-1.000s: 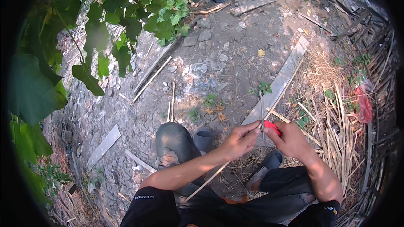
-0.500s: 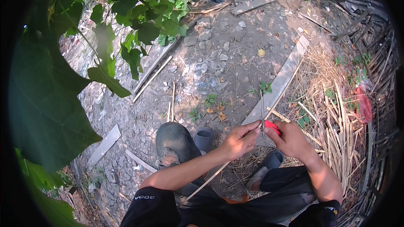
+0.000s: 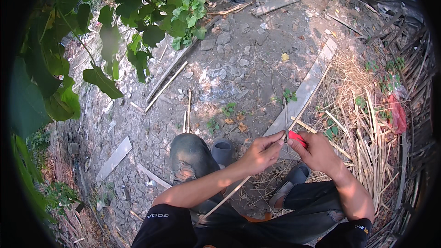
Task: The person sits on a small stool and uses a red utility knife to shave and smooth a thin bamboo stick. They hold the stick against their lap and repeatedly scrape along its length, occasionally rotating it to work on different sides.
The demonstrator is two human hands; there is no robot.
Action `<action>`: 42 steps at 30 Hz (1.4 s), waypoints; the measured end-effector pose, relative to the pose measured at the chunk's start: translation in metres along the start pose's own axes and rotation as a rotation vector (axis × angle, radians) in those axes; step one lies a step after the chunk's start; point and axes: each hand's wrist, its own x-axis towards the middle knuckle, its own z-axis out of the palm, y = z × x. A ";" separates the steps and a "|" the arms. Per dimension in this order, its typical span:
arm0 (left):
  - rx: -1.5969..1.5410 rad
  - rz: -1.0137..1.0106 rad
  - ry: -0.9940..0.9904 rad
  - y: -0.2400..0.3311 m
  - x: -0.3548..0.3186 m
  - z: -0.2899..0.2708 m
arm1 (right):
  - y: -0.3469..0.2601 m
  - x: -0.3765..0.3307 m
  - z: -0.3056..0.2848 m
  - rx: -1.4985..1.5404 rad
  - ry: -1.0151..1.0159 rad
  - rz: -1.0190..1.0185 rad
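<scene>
My left hand (image 3: 262,155) pinches a long thin wooden stick (image 3: 224,200), which slants from my lap up to my fingertips. Closed round the red handle of a knife (image 3: 297,138) is my right hand (image 3: 320,152). The knife's narrow blade points away from me and stands at the stick's far end, right beside my left fingertips. Fingers hide the exact spot where blade and stick meet. Both hands are close together over the gap between my knees, in front of a long grey board (image 3: 301,96) on the ground.
Many split sticks (image 3: 374,149) lie heaped on straw at the right, near a red plastic bag (image 3: 397,114) and a fence of dark sticks (image 3: 415,87). Green leaves (image 3: 101,82) hang at the upper left. A short board (image 3: 115,157) rests on the cracked soil.
The large leaves at the left have swung up and away, uncovering more ground there. My hands, the knife and the stick stay in nearly the same place.
</scene>
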 end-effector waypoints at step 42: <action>0.016 -0.023 -0.035 0.000 0.002 -0.001 | 0.000 0.000 0.000 -0.017 -0.014 0.018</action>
